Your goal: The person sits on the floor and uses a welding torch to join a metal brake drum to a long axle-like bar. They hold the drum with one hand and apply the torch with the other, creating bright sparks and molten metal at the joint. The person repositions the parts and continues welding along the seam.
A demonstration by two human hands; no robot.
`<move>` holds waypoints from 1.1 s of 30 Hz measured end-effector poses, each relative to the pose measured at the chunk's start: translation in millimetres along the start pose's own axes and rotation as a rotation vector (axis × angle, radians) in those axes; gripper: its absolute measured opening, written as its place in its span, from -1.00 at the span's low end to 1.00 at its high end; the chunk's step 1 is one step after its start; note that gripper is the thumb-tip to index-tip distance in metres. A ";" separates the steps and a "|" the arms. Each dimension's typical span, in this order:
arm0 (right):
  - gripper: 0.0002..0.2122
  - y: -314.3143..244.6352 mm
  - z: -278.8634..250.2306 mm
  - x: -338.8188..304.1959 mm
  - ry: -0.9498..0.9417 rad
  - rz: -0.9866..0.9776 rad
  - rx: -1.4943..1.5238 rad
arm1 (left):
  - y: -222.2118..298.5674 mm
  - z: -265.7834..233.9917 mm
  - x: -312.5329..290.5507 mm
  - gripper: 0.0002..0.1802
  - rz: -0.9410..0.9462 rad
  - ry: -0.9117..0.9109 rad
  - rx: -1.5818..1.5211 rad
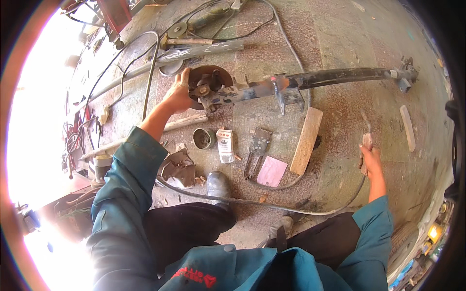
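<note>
My left hand (178, 95) is closed round the left rim of a rusty, dark brake disc (217, 72). The disc sits at the end of a long black metal axle beam (344, 76), which stretches across to the far right. A bracket (279, 97) sticks out near the beam's middle. Off to the right, my right hand (371, 159) grips the handle of what looks like a welding torch (367, 140), its thin bent tip pointing away from me, apart from the beam. From the handle a thick cable (272, 206) loops left past my feet.
Between me and the beam lie a small round tin (202, 138), a white packet (225, 145), a dark metal piece (259, 140), a pink square (272, 171) and a wooden block (307, 140). Farther off are a grey pipe (204, 51), an angle grinder (206, 20) and tangled cables.
</note>
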State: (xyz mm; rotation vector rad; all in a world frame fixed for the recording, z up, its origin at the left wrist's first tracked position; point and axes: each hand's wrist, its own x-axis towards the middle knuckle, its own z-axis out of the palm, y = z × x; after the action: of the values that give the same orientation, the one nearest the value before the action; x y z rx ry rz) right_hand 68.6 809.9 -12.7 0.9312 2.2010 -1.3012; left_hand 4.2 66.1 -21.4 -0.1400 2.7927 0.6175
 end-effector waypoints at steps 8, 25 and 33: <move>-0.71 2.6 26.6 12.5 -0.076 0.007 -0.085 | -4.3 -4.8 -12.6 0.60 -0.068 -0.021 0.071; -0.71 9.0 12.8 18.1 -0.083 0.016 -0.076 | -5.4 -5.7 -37.6 0.30 0.021 0.168 0.167; -0.72 15.4 -29.1 42.3 0.105 -0.063 0.117 | 101.4 22.2 -127.3 -0.53 0.302 -0.271 0.349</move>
State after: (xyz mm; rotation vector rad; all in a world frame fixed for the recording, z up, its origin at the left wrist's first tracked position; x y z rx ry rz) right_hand 50.1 854.9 -35.3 1.0018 2.2708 -1.4540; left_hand 115.9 171.6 36.5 0.4102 2.6200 0.1822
